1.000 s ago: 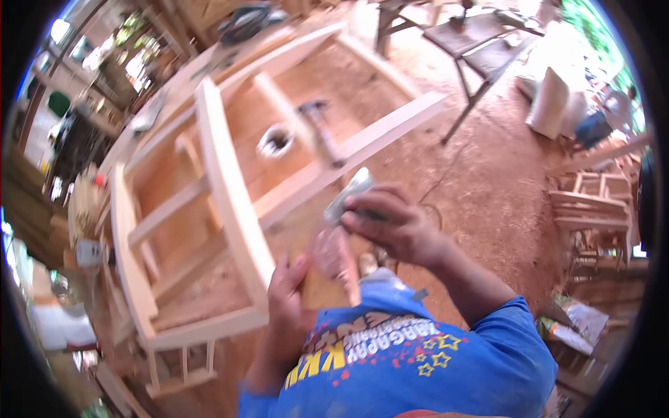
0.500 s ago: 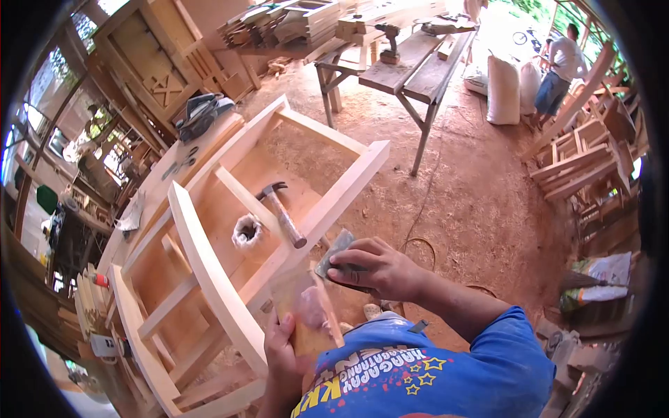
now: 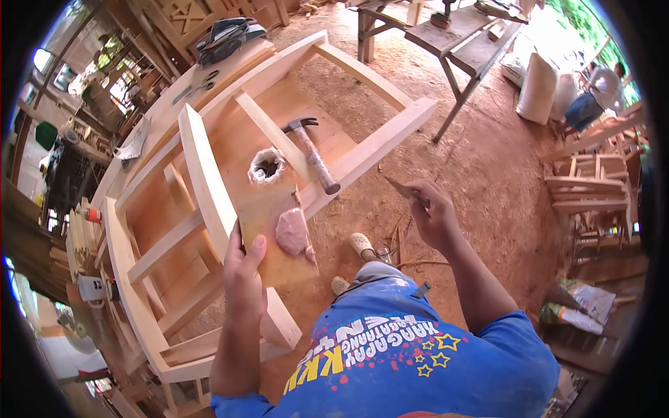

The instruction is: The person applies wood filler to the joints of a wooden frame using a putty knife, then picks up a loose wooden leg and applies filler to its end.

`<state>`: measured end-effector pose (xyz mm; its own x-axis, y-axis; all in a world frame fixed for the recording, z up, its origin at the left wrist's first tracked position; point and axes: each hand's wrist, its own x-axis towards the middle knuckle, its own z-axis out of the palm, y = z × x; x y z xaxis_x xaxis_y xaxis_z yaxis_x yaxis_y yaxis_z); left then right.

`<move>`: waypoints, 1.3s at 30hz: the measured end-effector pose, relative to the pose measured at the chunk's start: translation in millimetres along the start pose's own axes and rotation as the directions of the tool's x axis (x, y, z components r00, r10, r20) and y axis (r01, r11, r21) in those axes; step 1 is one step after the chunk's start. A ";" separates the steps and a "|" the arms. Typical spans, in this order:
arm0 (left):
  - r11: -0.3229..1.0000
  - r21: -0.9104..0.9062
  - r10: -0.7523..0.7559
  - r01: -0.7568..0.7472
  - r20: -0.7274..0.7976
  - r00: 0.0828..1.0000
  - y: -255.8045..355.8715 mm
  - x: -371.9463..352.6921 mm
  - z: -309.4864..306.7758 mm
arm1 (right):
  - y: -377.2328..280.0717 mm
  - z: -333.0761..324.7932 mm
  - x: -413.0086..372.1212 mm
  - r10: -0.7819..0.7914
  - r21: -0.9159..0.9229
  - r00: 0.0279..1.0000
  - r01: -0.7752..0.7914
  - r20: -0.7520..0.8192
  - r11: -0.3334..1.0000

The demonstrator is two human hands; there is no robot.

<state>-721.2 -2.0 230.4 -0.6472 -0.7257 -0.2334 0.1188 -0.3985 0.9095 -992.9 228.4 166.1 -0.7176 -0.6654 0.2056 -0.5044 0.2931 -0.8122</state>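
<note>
My left hand (image 3: 245, 270) grips the lower left edge of a thin flat board (image 3: 268, 251), its thumb on the top face. A lump of pink paste (image 3: 294, 233) sits on that board. Off to the right, over the floor, my right hand (image 3: 433, 214) pinches a thin scraper (image 3: 397, 187), seen almost edge-on and apart from the board. Beyond the board a hammer (image 3: 315, 157) rests across the wooden frame (image 3: 380, 152). Left of the hammer is a whitish bag or roll (image 3: 267, 166) with a dark opening.
Scissors (image 3: 208, 81) and a power tool (image 3: 228, 42) lie on the workbench (image 3: 157, 132) at the left. A trestle table (image 3: 446, 38) stands ahead. Sacks (image 3: 538, 89), a person (image 3: 596, 97) and stacked wooden pieces (image 3: 589, 182) are at the right. A cable crosses the floor.
My right hand has moved away from the board to the right with the scraper. The board has shifted left in my left hand, and the camera view has turned.
</note>
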 end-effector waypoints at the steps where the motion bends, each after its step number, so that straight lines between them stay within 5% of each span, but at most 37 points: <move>1: 1.000 0.011 0.005 -0.005 0.001 1.000 3.5 11.0 4.5 | -0.5 4.2 11.6 0.073 0.024 0.997 -0.074 0.010 0.997; 7: 0.978 -0.022 -0.209 0.209 0.026 0.978 -7.7 97.8 42.9 | 30.2 20.7 98.4 0.167 0.263 0.985 -0.175 0.052 0.949; 16: 0.962 0.008 -0.268 0.271 -0.142 0.953 -71.4 223.6 123.2 | 105.6 3.1 197.5 0.298 0.514 0.951 -0.295 0.079 0.805; 21: 0.934 -0.042 -0.352 0.355 -0.275 0.895 -105.1 287.8 135.2 | 126.0 -0.6 213.8 0.314 0.534 0.947 -0.296 0.060 0.792; 26: 0.926 -0.078 -0.379 0.371 -0.190 0.906 -137.6 319.9 129.5 | 146.0 -3.5 217.0 0.345 0.527 0.934 -0.338 0.090 0.780; 33: 0.973 0.171 -0.107 0.155 -0.258 0.960 -96.6 384.6 93.7 | 151.3 -8.9 230.6 0.345 0.458 0.935 -0.343 0.082 0.820; 39: 0.982 0.090 -0.114 0.168 -0.432 0.895 -100.0 486.4 57.1 | 136.1 2.5 218.4 0.286 0.296 0.945 -0.323 0.160 0.899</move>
<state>-1090.9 -283.2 45.6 -0.2669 -0.8464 -0.4608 -0.0601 -0.4626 0.8845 -1217.0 121.3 99.1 -0.7457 -0.6544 -0.1257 -0.0797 0.2748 -0.9582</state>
